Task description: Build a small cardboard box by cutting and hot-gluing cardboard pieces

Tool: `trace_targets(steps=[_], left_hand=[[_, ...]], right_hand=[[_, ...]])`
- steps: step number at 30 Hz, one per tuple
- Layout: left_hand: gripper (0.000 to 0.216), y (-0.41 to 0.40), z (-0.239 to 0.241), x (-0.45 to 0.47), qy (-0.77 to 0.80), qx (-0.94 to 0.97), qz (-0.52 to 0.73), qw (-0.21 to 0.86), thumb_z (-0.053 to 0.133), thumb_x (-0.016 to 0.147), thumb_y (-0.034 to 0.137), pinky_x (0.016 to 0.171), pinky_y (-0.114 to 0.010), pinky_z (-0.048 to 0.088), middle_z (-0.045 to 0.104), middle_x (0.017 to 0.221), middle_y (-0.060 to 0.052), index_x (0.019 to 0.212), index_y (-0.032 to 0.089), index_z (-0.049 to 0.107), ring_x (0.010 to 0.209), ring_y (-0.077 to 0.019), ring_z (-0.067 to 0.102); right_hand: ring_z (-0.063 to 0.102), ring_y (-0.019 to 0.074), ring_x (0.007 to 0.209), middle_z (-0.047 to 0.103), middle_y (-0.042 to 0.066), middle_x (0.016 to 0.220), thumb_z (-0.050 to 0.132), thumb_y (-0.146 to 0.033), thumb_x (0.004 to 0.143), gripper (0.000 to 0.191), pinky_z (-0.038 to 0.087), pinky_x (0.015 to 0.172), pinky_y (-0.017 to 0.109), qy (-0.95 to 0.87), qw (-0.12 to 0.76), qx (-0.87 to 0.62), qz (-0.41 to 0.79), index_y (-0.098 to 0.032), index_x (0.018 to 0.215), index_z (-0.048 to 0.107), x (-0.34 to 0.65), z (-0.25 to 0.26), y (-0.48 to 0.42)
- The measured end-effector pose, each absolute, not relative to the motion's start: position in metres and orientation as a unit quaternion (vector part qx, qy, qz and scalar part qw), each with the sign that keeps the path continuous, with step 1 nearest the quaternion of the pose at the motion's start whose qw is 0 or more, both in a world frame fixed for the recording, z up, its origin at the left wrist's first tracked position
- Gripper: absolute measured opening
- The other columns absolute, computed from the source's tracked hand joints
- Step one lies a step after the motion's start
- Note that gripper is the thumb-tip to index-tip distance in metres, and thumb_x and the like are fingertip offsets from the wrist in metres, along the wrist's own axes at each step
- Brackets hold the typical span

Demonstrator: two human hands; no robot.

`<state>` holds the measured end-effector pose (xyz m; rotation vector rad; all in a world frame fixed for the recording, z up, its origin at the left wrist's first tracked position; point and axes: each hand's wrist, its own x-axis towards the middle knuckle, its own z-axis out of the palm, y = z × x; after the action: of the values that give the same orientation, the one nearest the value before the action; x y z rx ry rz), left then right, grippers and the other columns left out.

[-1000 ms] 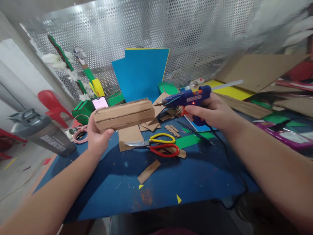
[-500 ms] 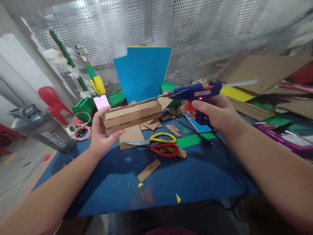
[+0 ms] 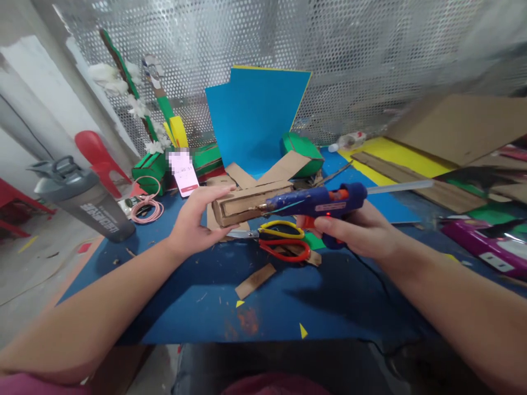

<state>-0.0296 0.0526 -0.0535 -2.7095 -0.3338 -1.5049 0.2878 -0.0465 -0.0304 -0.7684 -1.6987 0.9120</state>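
Observation:
My left hand point(image 3: 201, 219) is closed around the left end of a long, narrow cardboard box point(image 3: 239, 204), thumb below and fingers on top, holding it above the table. In my right hand point(image 3: 358, 225) is a blue hot glue gun point(image 3: 304, 203), with a finger at its orange trigger. A clear glue stick point(image 3: 401, 187) juts from its back, and a small red light glows on its side. The metal nozzle is over the box's near long edge and hides part of the box. Below them lie scissors point(image 3: 284, 249) with one yellow and one red handle.
Cardboard scraps point(image 3: 255, 281) lie on the blue table point(image 3: 185, 307). A shaker bottle point(image 3: 88, 200), a pink cable coil point(image 3: 147, 211) and a phone point(image 3: 185, 178) are at the left. Blue boards point(image 3: 259, 115) lean at the back. A purple power strip point(image 3: 480, 244) sits right.
The cardboard box has turned in my left hand and sits further right in view. The glue gun has come down and left, its nozzle moving from the box's far right corner to its near edge.

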Motion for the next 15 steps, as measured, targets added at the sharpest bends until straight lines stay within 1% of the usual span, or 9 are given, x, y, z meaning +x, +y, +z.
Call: trace_targets(steps=[2, 3, 6, 8, 11, 13, 15], left_hand=[[0.078, 0.049, -0.052, -0.027, -0.115, -0.870, -0.479, 0.020, 0.094, 0.088, 0.043, 0.103, -0.048, 0.064, 0.080, 0.140, -0.013, 0.156, 0.030, 0.059, 0.124, -0.0312, 0.079], [0.078, 0.048, -0.051, -0.026, -0.117, -0.871, -0.477, 0.024, 0.094, 0.088, 0.043, 0.102, -0.047, 0.064, 0.080, 0.140, -0.013, 0.156, 0.030, 0.059, 0.122, -0.0308, 0.079], [0.078, 0.044, -0.049, -0.025, -0.114, -0.877, -0.465, 0.034, 0.093, 0.088, 0.040, 0.099, -0.045, 0.064, 0.081, 0.139, -0.012, 0.157, 0.030, 0.059, 0.119, -0.0295, 0.080], [0.081, 0.043, -0.049, -0.025, -0.112, -0.884, -0.452, 0.038, 0.094, 0.086, 0.036, 0.097, -0.044, 0.064, 0.081, 0.139, -0.012, 0.158, 0.030, 0.058, 0.118, -0.0292, 0.080], [0.084, 0.043, -0.049, -0.025, -0.112, -0.889, -0.442, 0.042, 0.093, 0.083, 0.029, 0.097, -0.044, 0.064, 0.081, 0.139, -0.011, 0.159, 0.031, 0.057, 0.117, -0.0294, 0.079], [0.083, 0.043, -0.049, -0.025, -0.109, -0.889, -0.443, 0.047, 0.090, 0.082, 0.025, 0.098, -0.043, 0.064, 0.081, 0.139, -0.010, 0.158, 0.029, 0.057, 0.118, -0.0293, 0.079], [0.078, 0.042, -0.050, -0.025, -0.107, -0.890, -0.440, 0.047, 0.087, 0.084, 0.023, 0.099, -0.044, 0.064, 0.081, 0.139, -0.010, 0.156, 0.029, 0.058, 0.119, -0.0290, 0.079]], right_hand=[[0.065, 0.0179, 0.059, 0.073, 0.002, 0.069, 0.086, -0.054, 0.091, 0.028, 0.058, 0.054, 0.031, -0.715, 0.487, -0.314, 0.392, -0.027, 0.086, 0.083, 0.282, -0.029, -0.049], [0.068, 0.0196, 0.062, 0.076, 0.002, 0.072, 0.087, -0.052, 0.091, 0.023, 0.062, 0.057, 0.033, -0.718, 0.476, -0.318, 0.395, -0.029, 0.087, 0.084, 0.281, -0.029, -0.049], [0.078, 0.0259, 0.076, 0.084, 0.004, 0.087, 0.085, -0.053, 0.092, 0.019, 0.069, 0.069, 0.040, -0.731, 0.452, -0.334, 0.387, -0.034, 0.092, 0.087, 0.282, -0.035, -0.048], [0.081, 0.0282, 0.082, 0.086, 0.005, 0.092, 0.082, -0.057, 0.094, 0.023, 0.070, 0.072, 0.043, -0.730, 0.453, -0.340, 0.384, -0.036, 0.095, 0.088, 0.284, -0.042, -0.047], [0.079, 0.0273, 0.075, 0.085, 0.004, 0.089, 0.080, -0.063, 0.095, 0.028, 0.068, 0.065, 0.041, -0.724, 0.451, -0.347, 0.389, -0.036, 0.097, 0.088, 0.287, -0.049, -0.047], [0.077, 0.0257, 0.072, 0.084, 0.004, 0.086, 0.079, -0.063, 0.095, 0.028, 0.067, 0.062, 0.038, -0.729, 0.447, -0.346, 0.386, -0.036, 0.096, 0.087, 0.286, -0.048, -0.047], [0.078, 0.0250, 0.074, 0.084, 0.004, 0.087, 0.079, -0.061, 0.097, 0.028, 0.067, 0.066, 0.037, -0.740, 0.445, -0.335, 0.377, -0.034, 0.096, 0.087, 0.285, -0.046, -0.048]])
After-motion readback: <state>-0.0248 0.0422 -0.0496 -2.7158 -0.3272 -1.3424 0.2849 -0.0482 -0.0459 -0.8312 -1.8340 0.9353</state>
